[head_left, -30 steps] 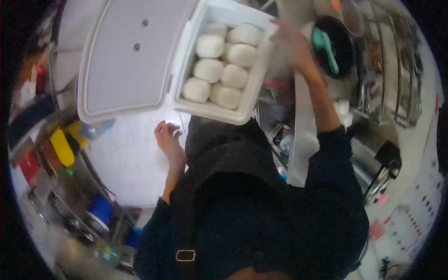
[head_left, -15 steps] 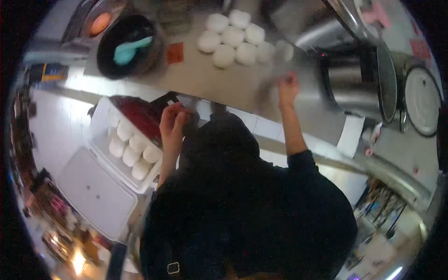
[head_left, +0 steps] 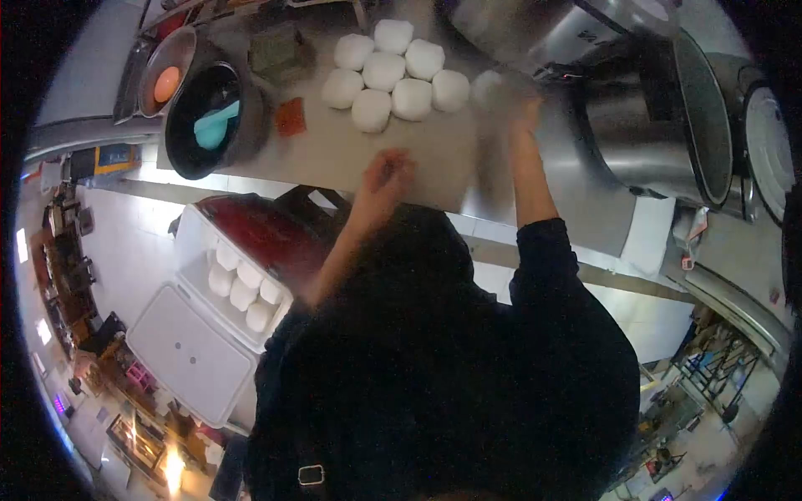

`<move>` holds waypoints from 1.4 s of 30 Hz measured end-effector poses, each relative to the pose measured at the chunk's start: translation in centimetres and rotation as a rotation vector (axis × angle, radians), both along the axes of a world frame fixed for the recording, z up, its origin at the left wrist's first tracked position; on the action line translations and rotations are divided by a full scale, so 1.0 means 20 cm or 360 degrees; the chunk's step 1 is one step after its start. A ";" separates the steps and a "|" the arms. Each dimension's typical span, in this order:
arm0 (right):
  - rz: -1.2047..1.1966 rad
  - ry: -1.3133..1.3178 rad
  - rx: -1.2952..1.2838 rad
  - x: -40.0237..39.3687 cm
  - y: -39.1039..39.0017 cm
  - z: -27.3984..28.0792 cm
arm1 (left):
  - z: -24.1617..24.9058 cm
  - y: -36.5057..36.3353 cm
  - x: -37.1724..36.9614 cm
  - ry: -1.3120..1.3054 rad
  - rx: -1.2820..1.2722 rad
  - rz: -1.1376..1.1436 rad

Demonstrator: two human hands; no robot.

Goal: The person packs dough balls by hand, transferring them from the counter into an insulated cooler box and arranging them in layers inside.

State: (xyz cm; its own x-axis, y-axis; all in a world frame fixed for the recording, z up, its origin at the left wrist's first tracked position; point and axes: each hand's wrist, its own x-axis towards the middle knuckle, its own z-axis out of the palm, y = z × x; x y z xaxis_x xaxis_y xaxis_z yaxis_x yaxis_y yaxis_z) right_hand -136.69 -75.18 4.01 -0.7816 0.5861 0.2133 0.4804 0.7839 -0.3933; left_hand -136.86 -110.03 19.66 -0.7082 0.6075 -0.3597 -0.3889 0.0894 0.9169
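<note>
Several round white dough-like pieces (head_left: 383, 72) sit close together on the metal worktop (head_left: 317, 159). My right hand (head_left: 525, 115) is at the right end of this group, blurred, beside a faint whitish piece (head_left: 487, 88); its fingers are too smeared to read. Over the front part of the worktop, below the pieces, is my left hand (head_left: 389, 175), its fingers curled; whether anything is inside them I cannot make out. An open white box (head_left: 195, 242) at the lower left holds more white pieces (head_left: 243, 294).
Large metal pots (head_left: 639, 138) stand at the right. A dark bowl (head_left: 180, 138) with a turquoise utensil (head_left: 215, 125), a metal bowl with an orange object (head_left: 166, 84), and a red square (head_left: 291, 117) are at the left. A white lid (head_left: 185, 359) lies beside the box.
My left hand has moved up and right, from near the worktop's edge to over it. My right hand has risen slightly towards the white pieces. The camera view has shifted.
</note>
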 end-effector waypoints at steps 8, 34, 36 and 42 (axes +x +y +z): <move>-0.0396 0.0250 -0.0459 -0.18 -0.17 -0.02 | 0.02 0.08 -0.02 -0.0065 -0.0111 0.0023; -0.0304 0.0183 -0.2225 0.05 -1.00 0.53 | 0.09 -1.61 0.26 0.0045 -0.0514 0.1750; -0.0198 0.0190 -0.2297 0.05 -1.14 0.52 | 0.10 -1.92 0.21 0.0326 -0.0951 0.1812; -0.0139 0.0036 -0.2124 0.04 -1.63 0.68 | -0.15 -2.46 -0.25 0.0955 -0.1647 0.1101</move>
